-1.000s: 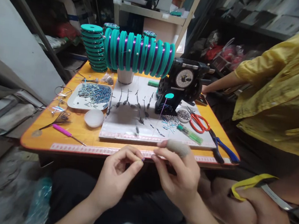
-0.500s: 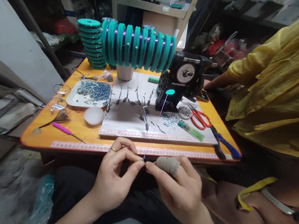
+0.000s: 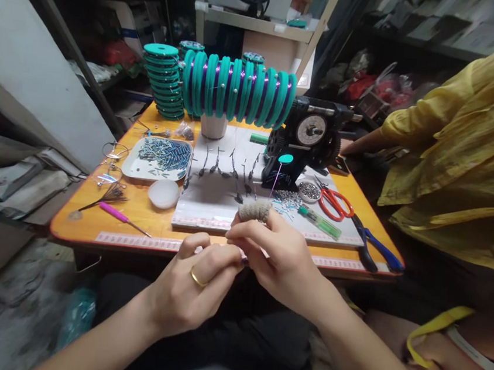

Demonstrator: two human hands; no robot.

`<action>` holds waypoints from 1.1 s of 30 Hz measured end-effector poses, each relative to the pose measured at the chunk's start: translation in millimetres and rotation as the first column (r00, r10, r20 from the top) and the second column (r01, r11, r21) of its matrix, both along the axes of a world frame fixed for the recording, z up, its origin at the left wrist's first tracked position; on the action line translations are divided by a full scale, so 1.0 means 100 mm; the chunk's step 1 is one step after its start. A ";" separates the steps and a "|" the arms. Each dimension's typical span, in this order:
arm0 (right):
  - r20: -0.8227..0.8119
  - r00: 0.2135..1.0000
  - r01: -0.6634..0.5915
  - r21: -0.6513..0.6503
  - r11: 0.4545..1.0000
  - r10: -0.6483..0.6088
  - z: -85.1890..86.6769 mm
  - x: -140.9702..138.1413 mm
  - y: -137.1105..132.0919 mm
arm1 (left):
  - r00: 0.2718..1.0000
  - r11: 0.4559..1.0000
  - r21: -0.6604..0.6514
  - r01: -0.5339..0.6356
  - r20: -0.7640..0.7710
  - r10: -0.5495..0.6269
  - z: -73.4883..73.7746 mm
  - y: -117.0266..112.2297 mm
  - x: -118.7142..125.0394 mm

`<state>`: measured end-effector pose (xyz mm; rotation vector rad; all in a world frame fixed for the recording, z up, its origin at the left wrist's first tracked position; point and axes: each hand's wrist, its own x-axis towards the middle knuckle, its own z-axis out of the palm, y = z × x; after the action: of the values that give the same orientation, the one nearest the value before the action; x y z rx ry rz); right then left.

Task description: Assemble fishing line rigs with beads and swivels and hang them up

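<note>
My left hand (image 3: 199,283), with a gold ring, is pinched closed at the table's front edge. At its fingertips shows a tiny dark blue-purple piece (image 3: 245,262), mostly covered. Just above and to the right, my right hand (image 3: 269,243) is closed with its fingers bent over the left fingertips. A grey wrap (image 3: 254,211) covers one of its fingers. What the right fingers pinch is hidden. Behind it, a thin purple line (image 3: 276,179) runs down from a teal oval piece (image 3: 285,158) and passes out of sight behind the hand.
Teal spools (image 3: 234,89) of purple line hang beside a black winding machine (image 3: 309,133). Around the white board (image 3: 208,219) are a tray (image 3: 132,164) of small tubes, a bowl (image 3: 164,194), a pink-handled tool (image 3: 114,212), red scissors (image 3: 337,205) and blue pliers (image 3: 383,252). A person in yellow (image 3: 451,124) is at right.
My right hand has risen and moved left, over the left fingertips. My left hand has turned, its fingers curling in more. The view has shifted slightly, so the table sits further right.
</note>
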<state>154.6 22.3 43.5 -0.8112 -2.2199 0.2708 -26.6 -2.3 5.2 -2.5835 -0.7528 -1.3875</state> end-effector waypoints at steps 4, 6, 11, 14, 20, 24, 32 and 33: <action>-0.011 1.000 0.019 -0.013 1.000 -0.019 0.02 0.01 -0.02 | 0.999 0.998 -0.049 0.032 -0.041 -0.034 0.04 0.02 -0.02; 0.013 0.999 0.039 0.021 0.999 -0.039 0.01 0.04 -0.08 | 1.000 0.990 -0.140 0.006 0.004 -0.005 0.06 0.02 -0.03; 0.114 0.993 -0.024 0.088 0.996 0.014 -0.10 0.12 -0.19 | 0.992 0.952 -0.305 -0.024 0.110 0.060 0.07 -0.01 -0.06; 0.110 0.994 -0.021 0.154 0.988 0.004 -0.15 0.13 -0.18 | 0.991 0.914 -0.406 0.002 0.125 0.053 0.07 -0.03 -0.08; 0.127 0.989 -0.105 0.296 0.949 0.070 -0.14 0.16 -0.08 | 0.967 0.621 -0.756 0.208 0.253 -0.015 0.18 0.07 -0.11; 0.081 0.995 -0.078 0.330 0.941 0.054 -0.21 0.16 -0.07 | 0.904 0.323 -0.858 0.400 0.428 0.016 0.21 0.16 -0.10; -0.106 0.972 0.235 0.334 0.913 -0.211 -0.32 0.12 -0.20 | 0.458 0.089 -0.567 0.819 0.739 0.493 -0.04 -0.01 0.08; -0.108 0.972 0.235 0.335 0.912 -0.211 -0.33 0.13 -0.21 | 0.460 -0.002 -0.535 0.845 0.724 0.513 -0.05 -0.01 0.12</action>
<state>167.4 1.6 10.4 -0.8340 -2.0071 -0.1970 -14.7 -3.8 0.6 -2.1123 -2.4369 -3.6262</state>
